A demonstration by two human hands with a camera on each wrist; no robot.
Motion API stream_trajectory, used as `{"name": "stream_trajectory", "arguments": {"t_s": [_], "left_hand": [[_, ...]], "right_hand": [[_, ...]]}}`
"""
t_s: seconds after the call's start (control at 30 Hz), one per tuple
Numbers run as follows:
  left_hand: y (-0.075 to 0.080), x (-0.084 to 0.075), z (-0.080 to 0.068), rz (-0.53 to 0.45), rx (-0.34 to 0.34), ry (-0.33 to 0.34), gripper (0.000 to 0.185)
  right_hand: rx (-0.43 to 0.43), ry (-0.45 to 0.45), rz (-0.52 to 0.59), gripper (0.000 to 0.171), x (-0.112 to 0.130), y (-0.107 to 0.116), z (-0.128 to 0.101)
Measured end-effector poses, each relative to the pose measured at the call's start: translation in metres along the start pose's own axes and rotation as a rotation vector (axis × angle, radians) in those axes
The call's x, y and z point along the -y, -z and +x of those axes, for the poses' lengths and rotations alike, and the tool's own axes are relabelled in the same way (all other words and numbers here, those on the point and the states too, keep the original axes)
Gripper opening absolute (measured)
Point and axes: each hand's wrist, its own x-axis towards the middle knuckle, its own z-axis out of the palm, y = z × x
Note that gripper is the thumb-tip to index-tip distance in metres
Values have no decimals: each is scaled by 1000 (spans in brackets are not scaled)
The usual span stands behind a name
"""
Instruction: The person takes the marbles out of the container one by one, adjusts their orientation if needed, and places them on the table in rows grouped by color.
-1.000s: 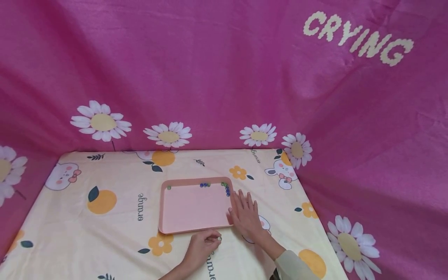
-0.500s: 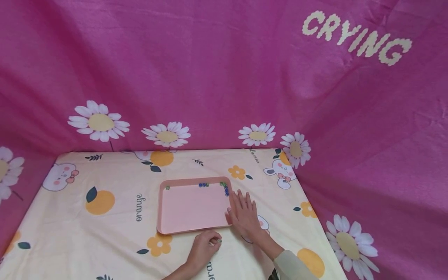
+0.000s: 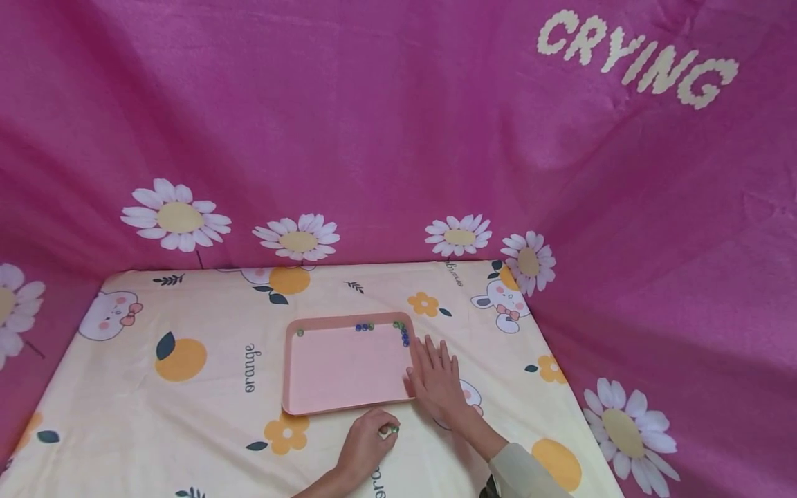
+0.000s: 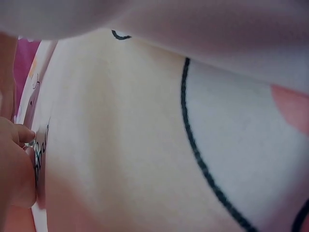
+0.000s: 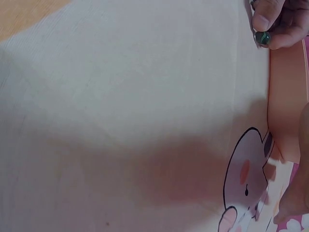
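Between thumb and finger my left hand point(image 3: 367, 441) pinches a green glass marble point(image 5: 262, 38), just in front of the pink tray point(image 3: 345, 370). My right hand point(image 3: 438, 384) lies with its fingers spread against the tray's right side. Inside the tray, one green marble point(image 3: 300, 333) sits at the back left. Blue marbles point(image 3: 361, 328) stand beside a green one along the back wall. More green and blue marbles point(image 3: 405, 337) gather in the back right corner. In the left wrist view, a hand point(image 4: 17, 169) shows only at the left edge.
A cream cloth point(image 3: 212, 429) printed with oranges, flowers and rabbits covers the table and has some creases. Pink curtains point(image 3: 373, 138) with daisies hang behind it and at both sides.
My left hand has shifted slightly right and turned, and the marble at its fingertips shows more clearly. My right hand stays at the tray's side. The marbles in the tray look unmoved.
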Motion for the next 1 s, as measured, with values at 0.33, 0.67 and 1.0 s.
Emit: {"name": "stream_trajectory", "arguments": {"t_s": [0.33, 0.67, 1.0], "left_hand": [[1, -1, 1, -3, -13, 21, 20], [9, -5, 7, -105, -105, 34, 11], [39, -23, 53, -214, -204, 83, 15]], "right_hand": [[-5, -3, 6, 65, 0, -3, -1], [-14, -1, 7, 65, 0, -3, 1], [-17, 14, -3, 65, 1, 0, -1]]}}
